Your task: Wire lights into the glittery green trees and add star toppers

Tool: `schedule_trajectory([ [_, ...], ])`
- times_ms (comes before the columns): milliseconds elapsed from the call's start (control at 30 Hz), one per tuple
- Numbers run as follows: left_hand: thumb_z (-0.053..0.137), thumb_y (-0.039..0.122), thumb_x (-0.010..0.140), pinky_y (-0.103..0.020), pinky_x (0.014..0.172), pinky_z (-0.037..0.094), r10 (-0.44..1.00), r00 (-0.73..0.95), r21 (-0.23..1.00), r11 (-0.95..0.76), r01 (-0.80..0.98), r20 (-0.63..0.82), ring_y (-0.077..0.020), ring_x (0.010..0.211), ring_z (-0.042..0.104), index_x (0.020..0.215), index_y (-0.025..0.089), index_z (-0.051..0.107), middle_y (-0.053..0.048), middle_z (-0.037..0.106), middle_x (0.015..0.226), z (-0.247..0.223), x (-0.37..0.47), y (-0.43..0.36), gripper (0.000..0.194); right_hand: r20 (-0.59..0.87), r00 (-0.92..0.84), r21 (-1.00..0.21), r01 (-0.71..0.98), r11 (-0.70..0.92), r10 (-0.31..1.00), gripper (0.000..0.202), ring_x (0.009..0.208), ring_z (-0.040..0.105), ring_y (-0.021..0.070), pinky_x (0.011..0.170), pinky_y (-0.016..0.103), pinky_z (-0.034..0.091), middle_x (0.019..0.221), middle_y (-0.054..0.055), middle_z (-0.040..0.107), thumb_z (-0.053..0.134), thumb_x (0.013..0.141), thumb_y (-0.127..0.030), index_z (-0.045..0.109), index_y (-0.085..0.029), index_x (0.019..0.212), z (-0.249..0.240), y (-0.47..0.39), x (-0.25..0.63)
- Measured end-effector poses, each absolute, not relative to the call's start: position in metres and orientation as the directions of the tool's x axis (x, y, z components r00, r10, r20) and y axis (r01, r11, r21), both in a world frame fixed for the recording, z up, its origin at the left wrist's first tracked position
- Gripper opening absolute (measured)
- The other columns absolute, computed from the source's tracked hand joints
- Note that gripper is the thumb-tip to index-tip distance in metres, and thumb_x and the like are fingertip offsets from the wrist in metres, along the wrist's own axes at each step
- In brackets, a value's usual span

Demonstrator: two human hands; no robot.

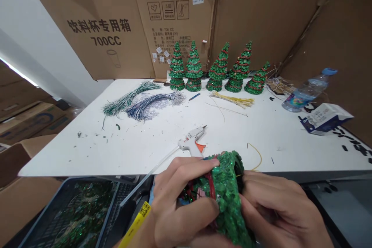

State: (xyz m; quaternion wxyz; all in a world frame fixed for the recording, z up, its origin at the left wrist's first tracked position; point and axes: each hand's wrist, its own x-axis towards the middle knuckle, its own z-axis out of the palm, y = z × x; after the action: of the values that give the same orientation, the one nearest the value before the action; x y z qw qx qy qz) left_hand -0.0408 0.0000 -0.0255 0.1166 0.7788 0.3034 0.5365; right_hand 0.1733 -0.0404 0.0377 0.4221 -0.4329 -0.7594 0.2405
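Observation:
A glittery green Christmas tree figurine [228,192] with red trim lies tipped on its side at the table's front edge. My left hand [186,201] is wrapped round it, fingers on top and thumb across the near side. At its dark hollow end on the right, my right hand [281,205] is closed, fingertips bent in against the opening. A thin yellow strand shows at that opening; what the right fingers pinch is hidden. Just beyond my left hand rests a white glue gun [190,142] with an orange trigger, its glue stick [148,178] sticking out toward me.
Several finished-looking trees [193,68] stand along the back. Green wires [130,97], blue wires [151,104] and yellow wires [232,99] lie in bundles. A water bottle [308,91] and a carton [327,118] stand right. A basket [106,217] of green pieces sits below left.

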Motion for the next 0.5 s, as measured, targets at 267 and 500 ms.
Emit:
schedule_trajectory([
  [267,0.058,0.039,0.108,-0.038,0.083,0.074,0.717,0.136,0.615,-0.666,0.423,0.683,-0.0265,0.103,0.085,0.137,0.031,0.078,-0.009,0.086,0.117,0.011,-0.037,-0.016,0.036,0.360,-0.262,-0.799,0.408,0.441,0.896,0.047,0.057,0.044,0.0093,0.053,0.020,0.035,0.062,-0.006,0.041,0.055,0.113,-0.024,0.036,-0.022,0.070,0.038,-0.036,0.174],
  [500,0.076,0.036,0.098,-0.044,0.093,0.074,0.748,0.162,0.588,-0.619,0.521,0.644,-0.0299,0.111,0.085,0.145,0.032,0.073,-0.008,0.087,0.126,0.019,-0.037,-0.022,0.047,0.429,-0.184,-0.820,0.330,0.467,0.884,0.046,0.052,0.037,0.0075,0.050,0.018,0.030,0.058,-0.007,0.035,0.060,0.101,-0.013,0.031,-0.021,0.067,0.041,-0.025,0.165],
])
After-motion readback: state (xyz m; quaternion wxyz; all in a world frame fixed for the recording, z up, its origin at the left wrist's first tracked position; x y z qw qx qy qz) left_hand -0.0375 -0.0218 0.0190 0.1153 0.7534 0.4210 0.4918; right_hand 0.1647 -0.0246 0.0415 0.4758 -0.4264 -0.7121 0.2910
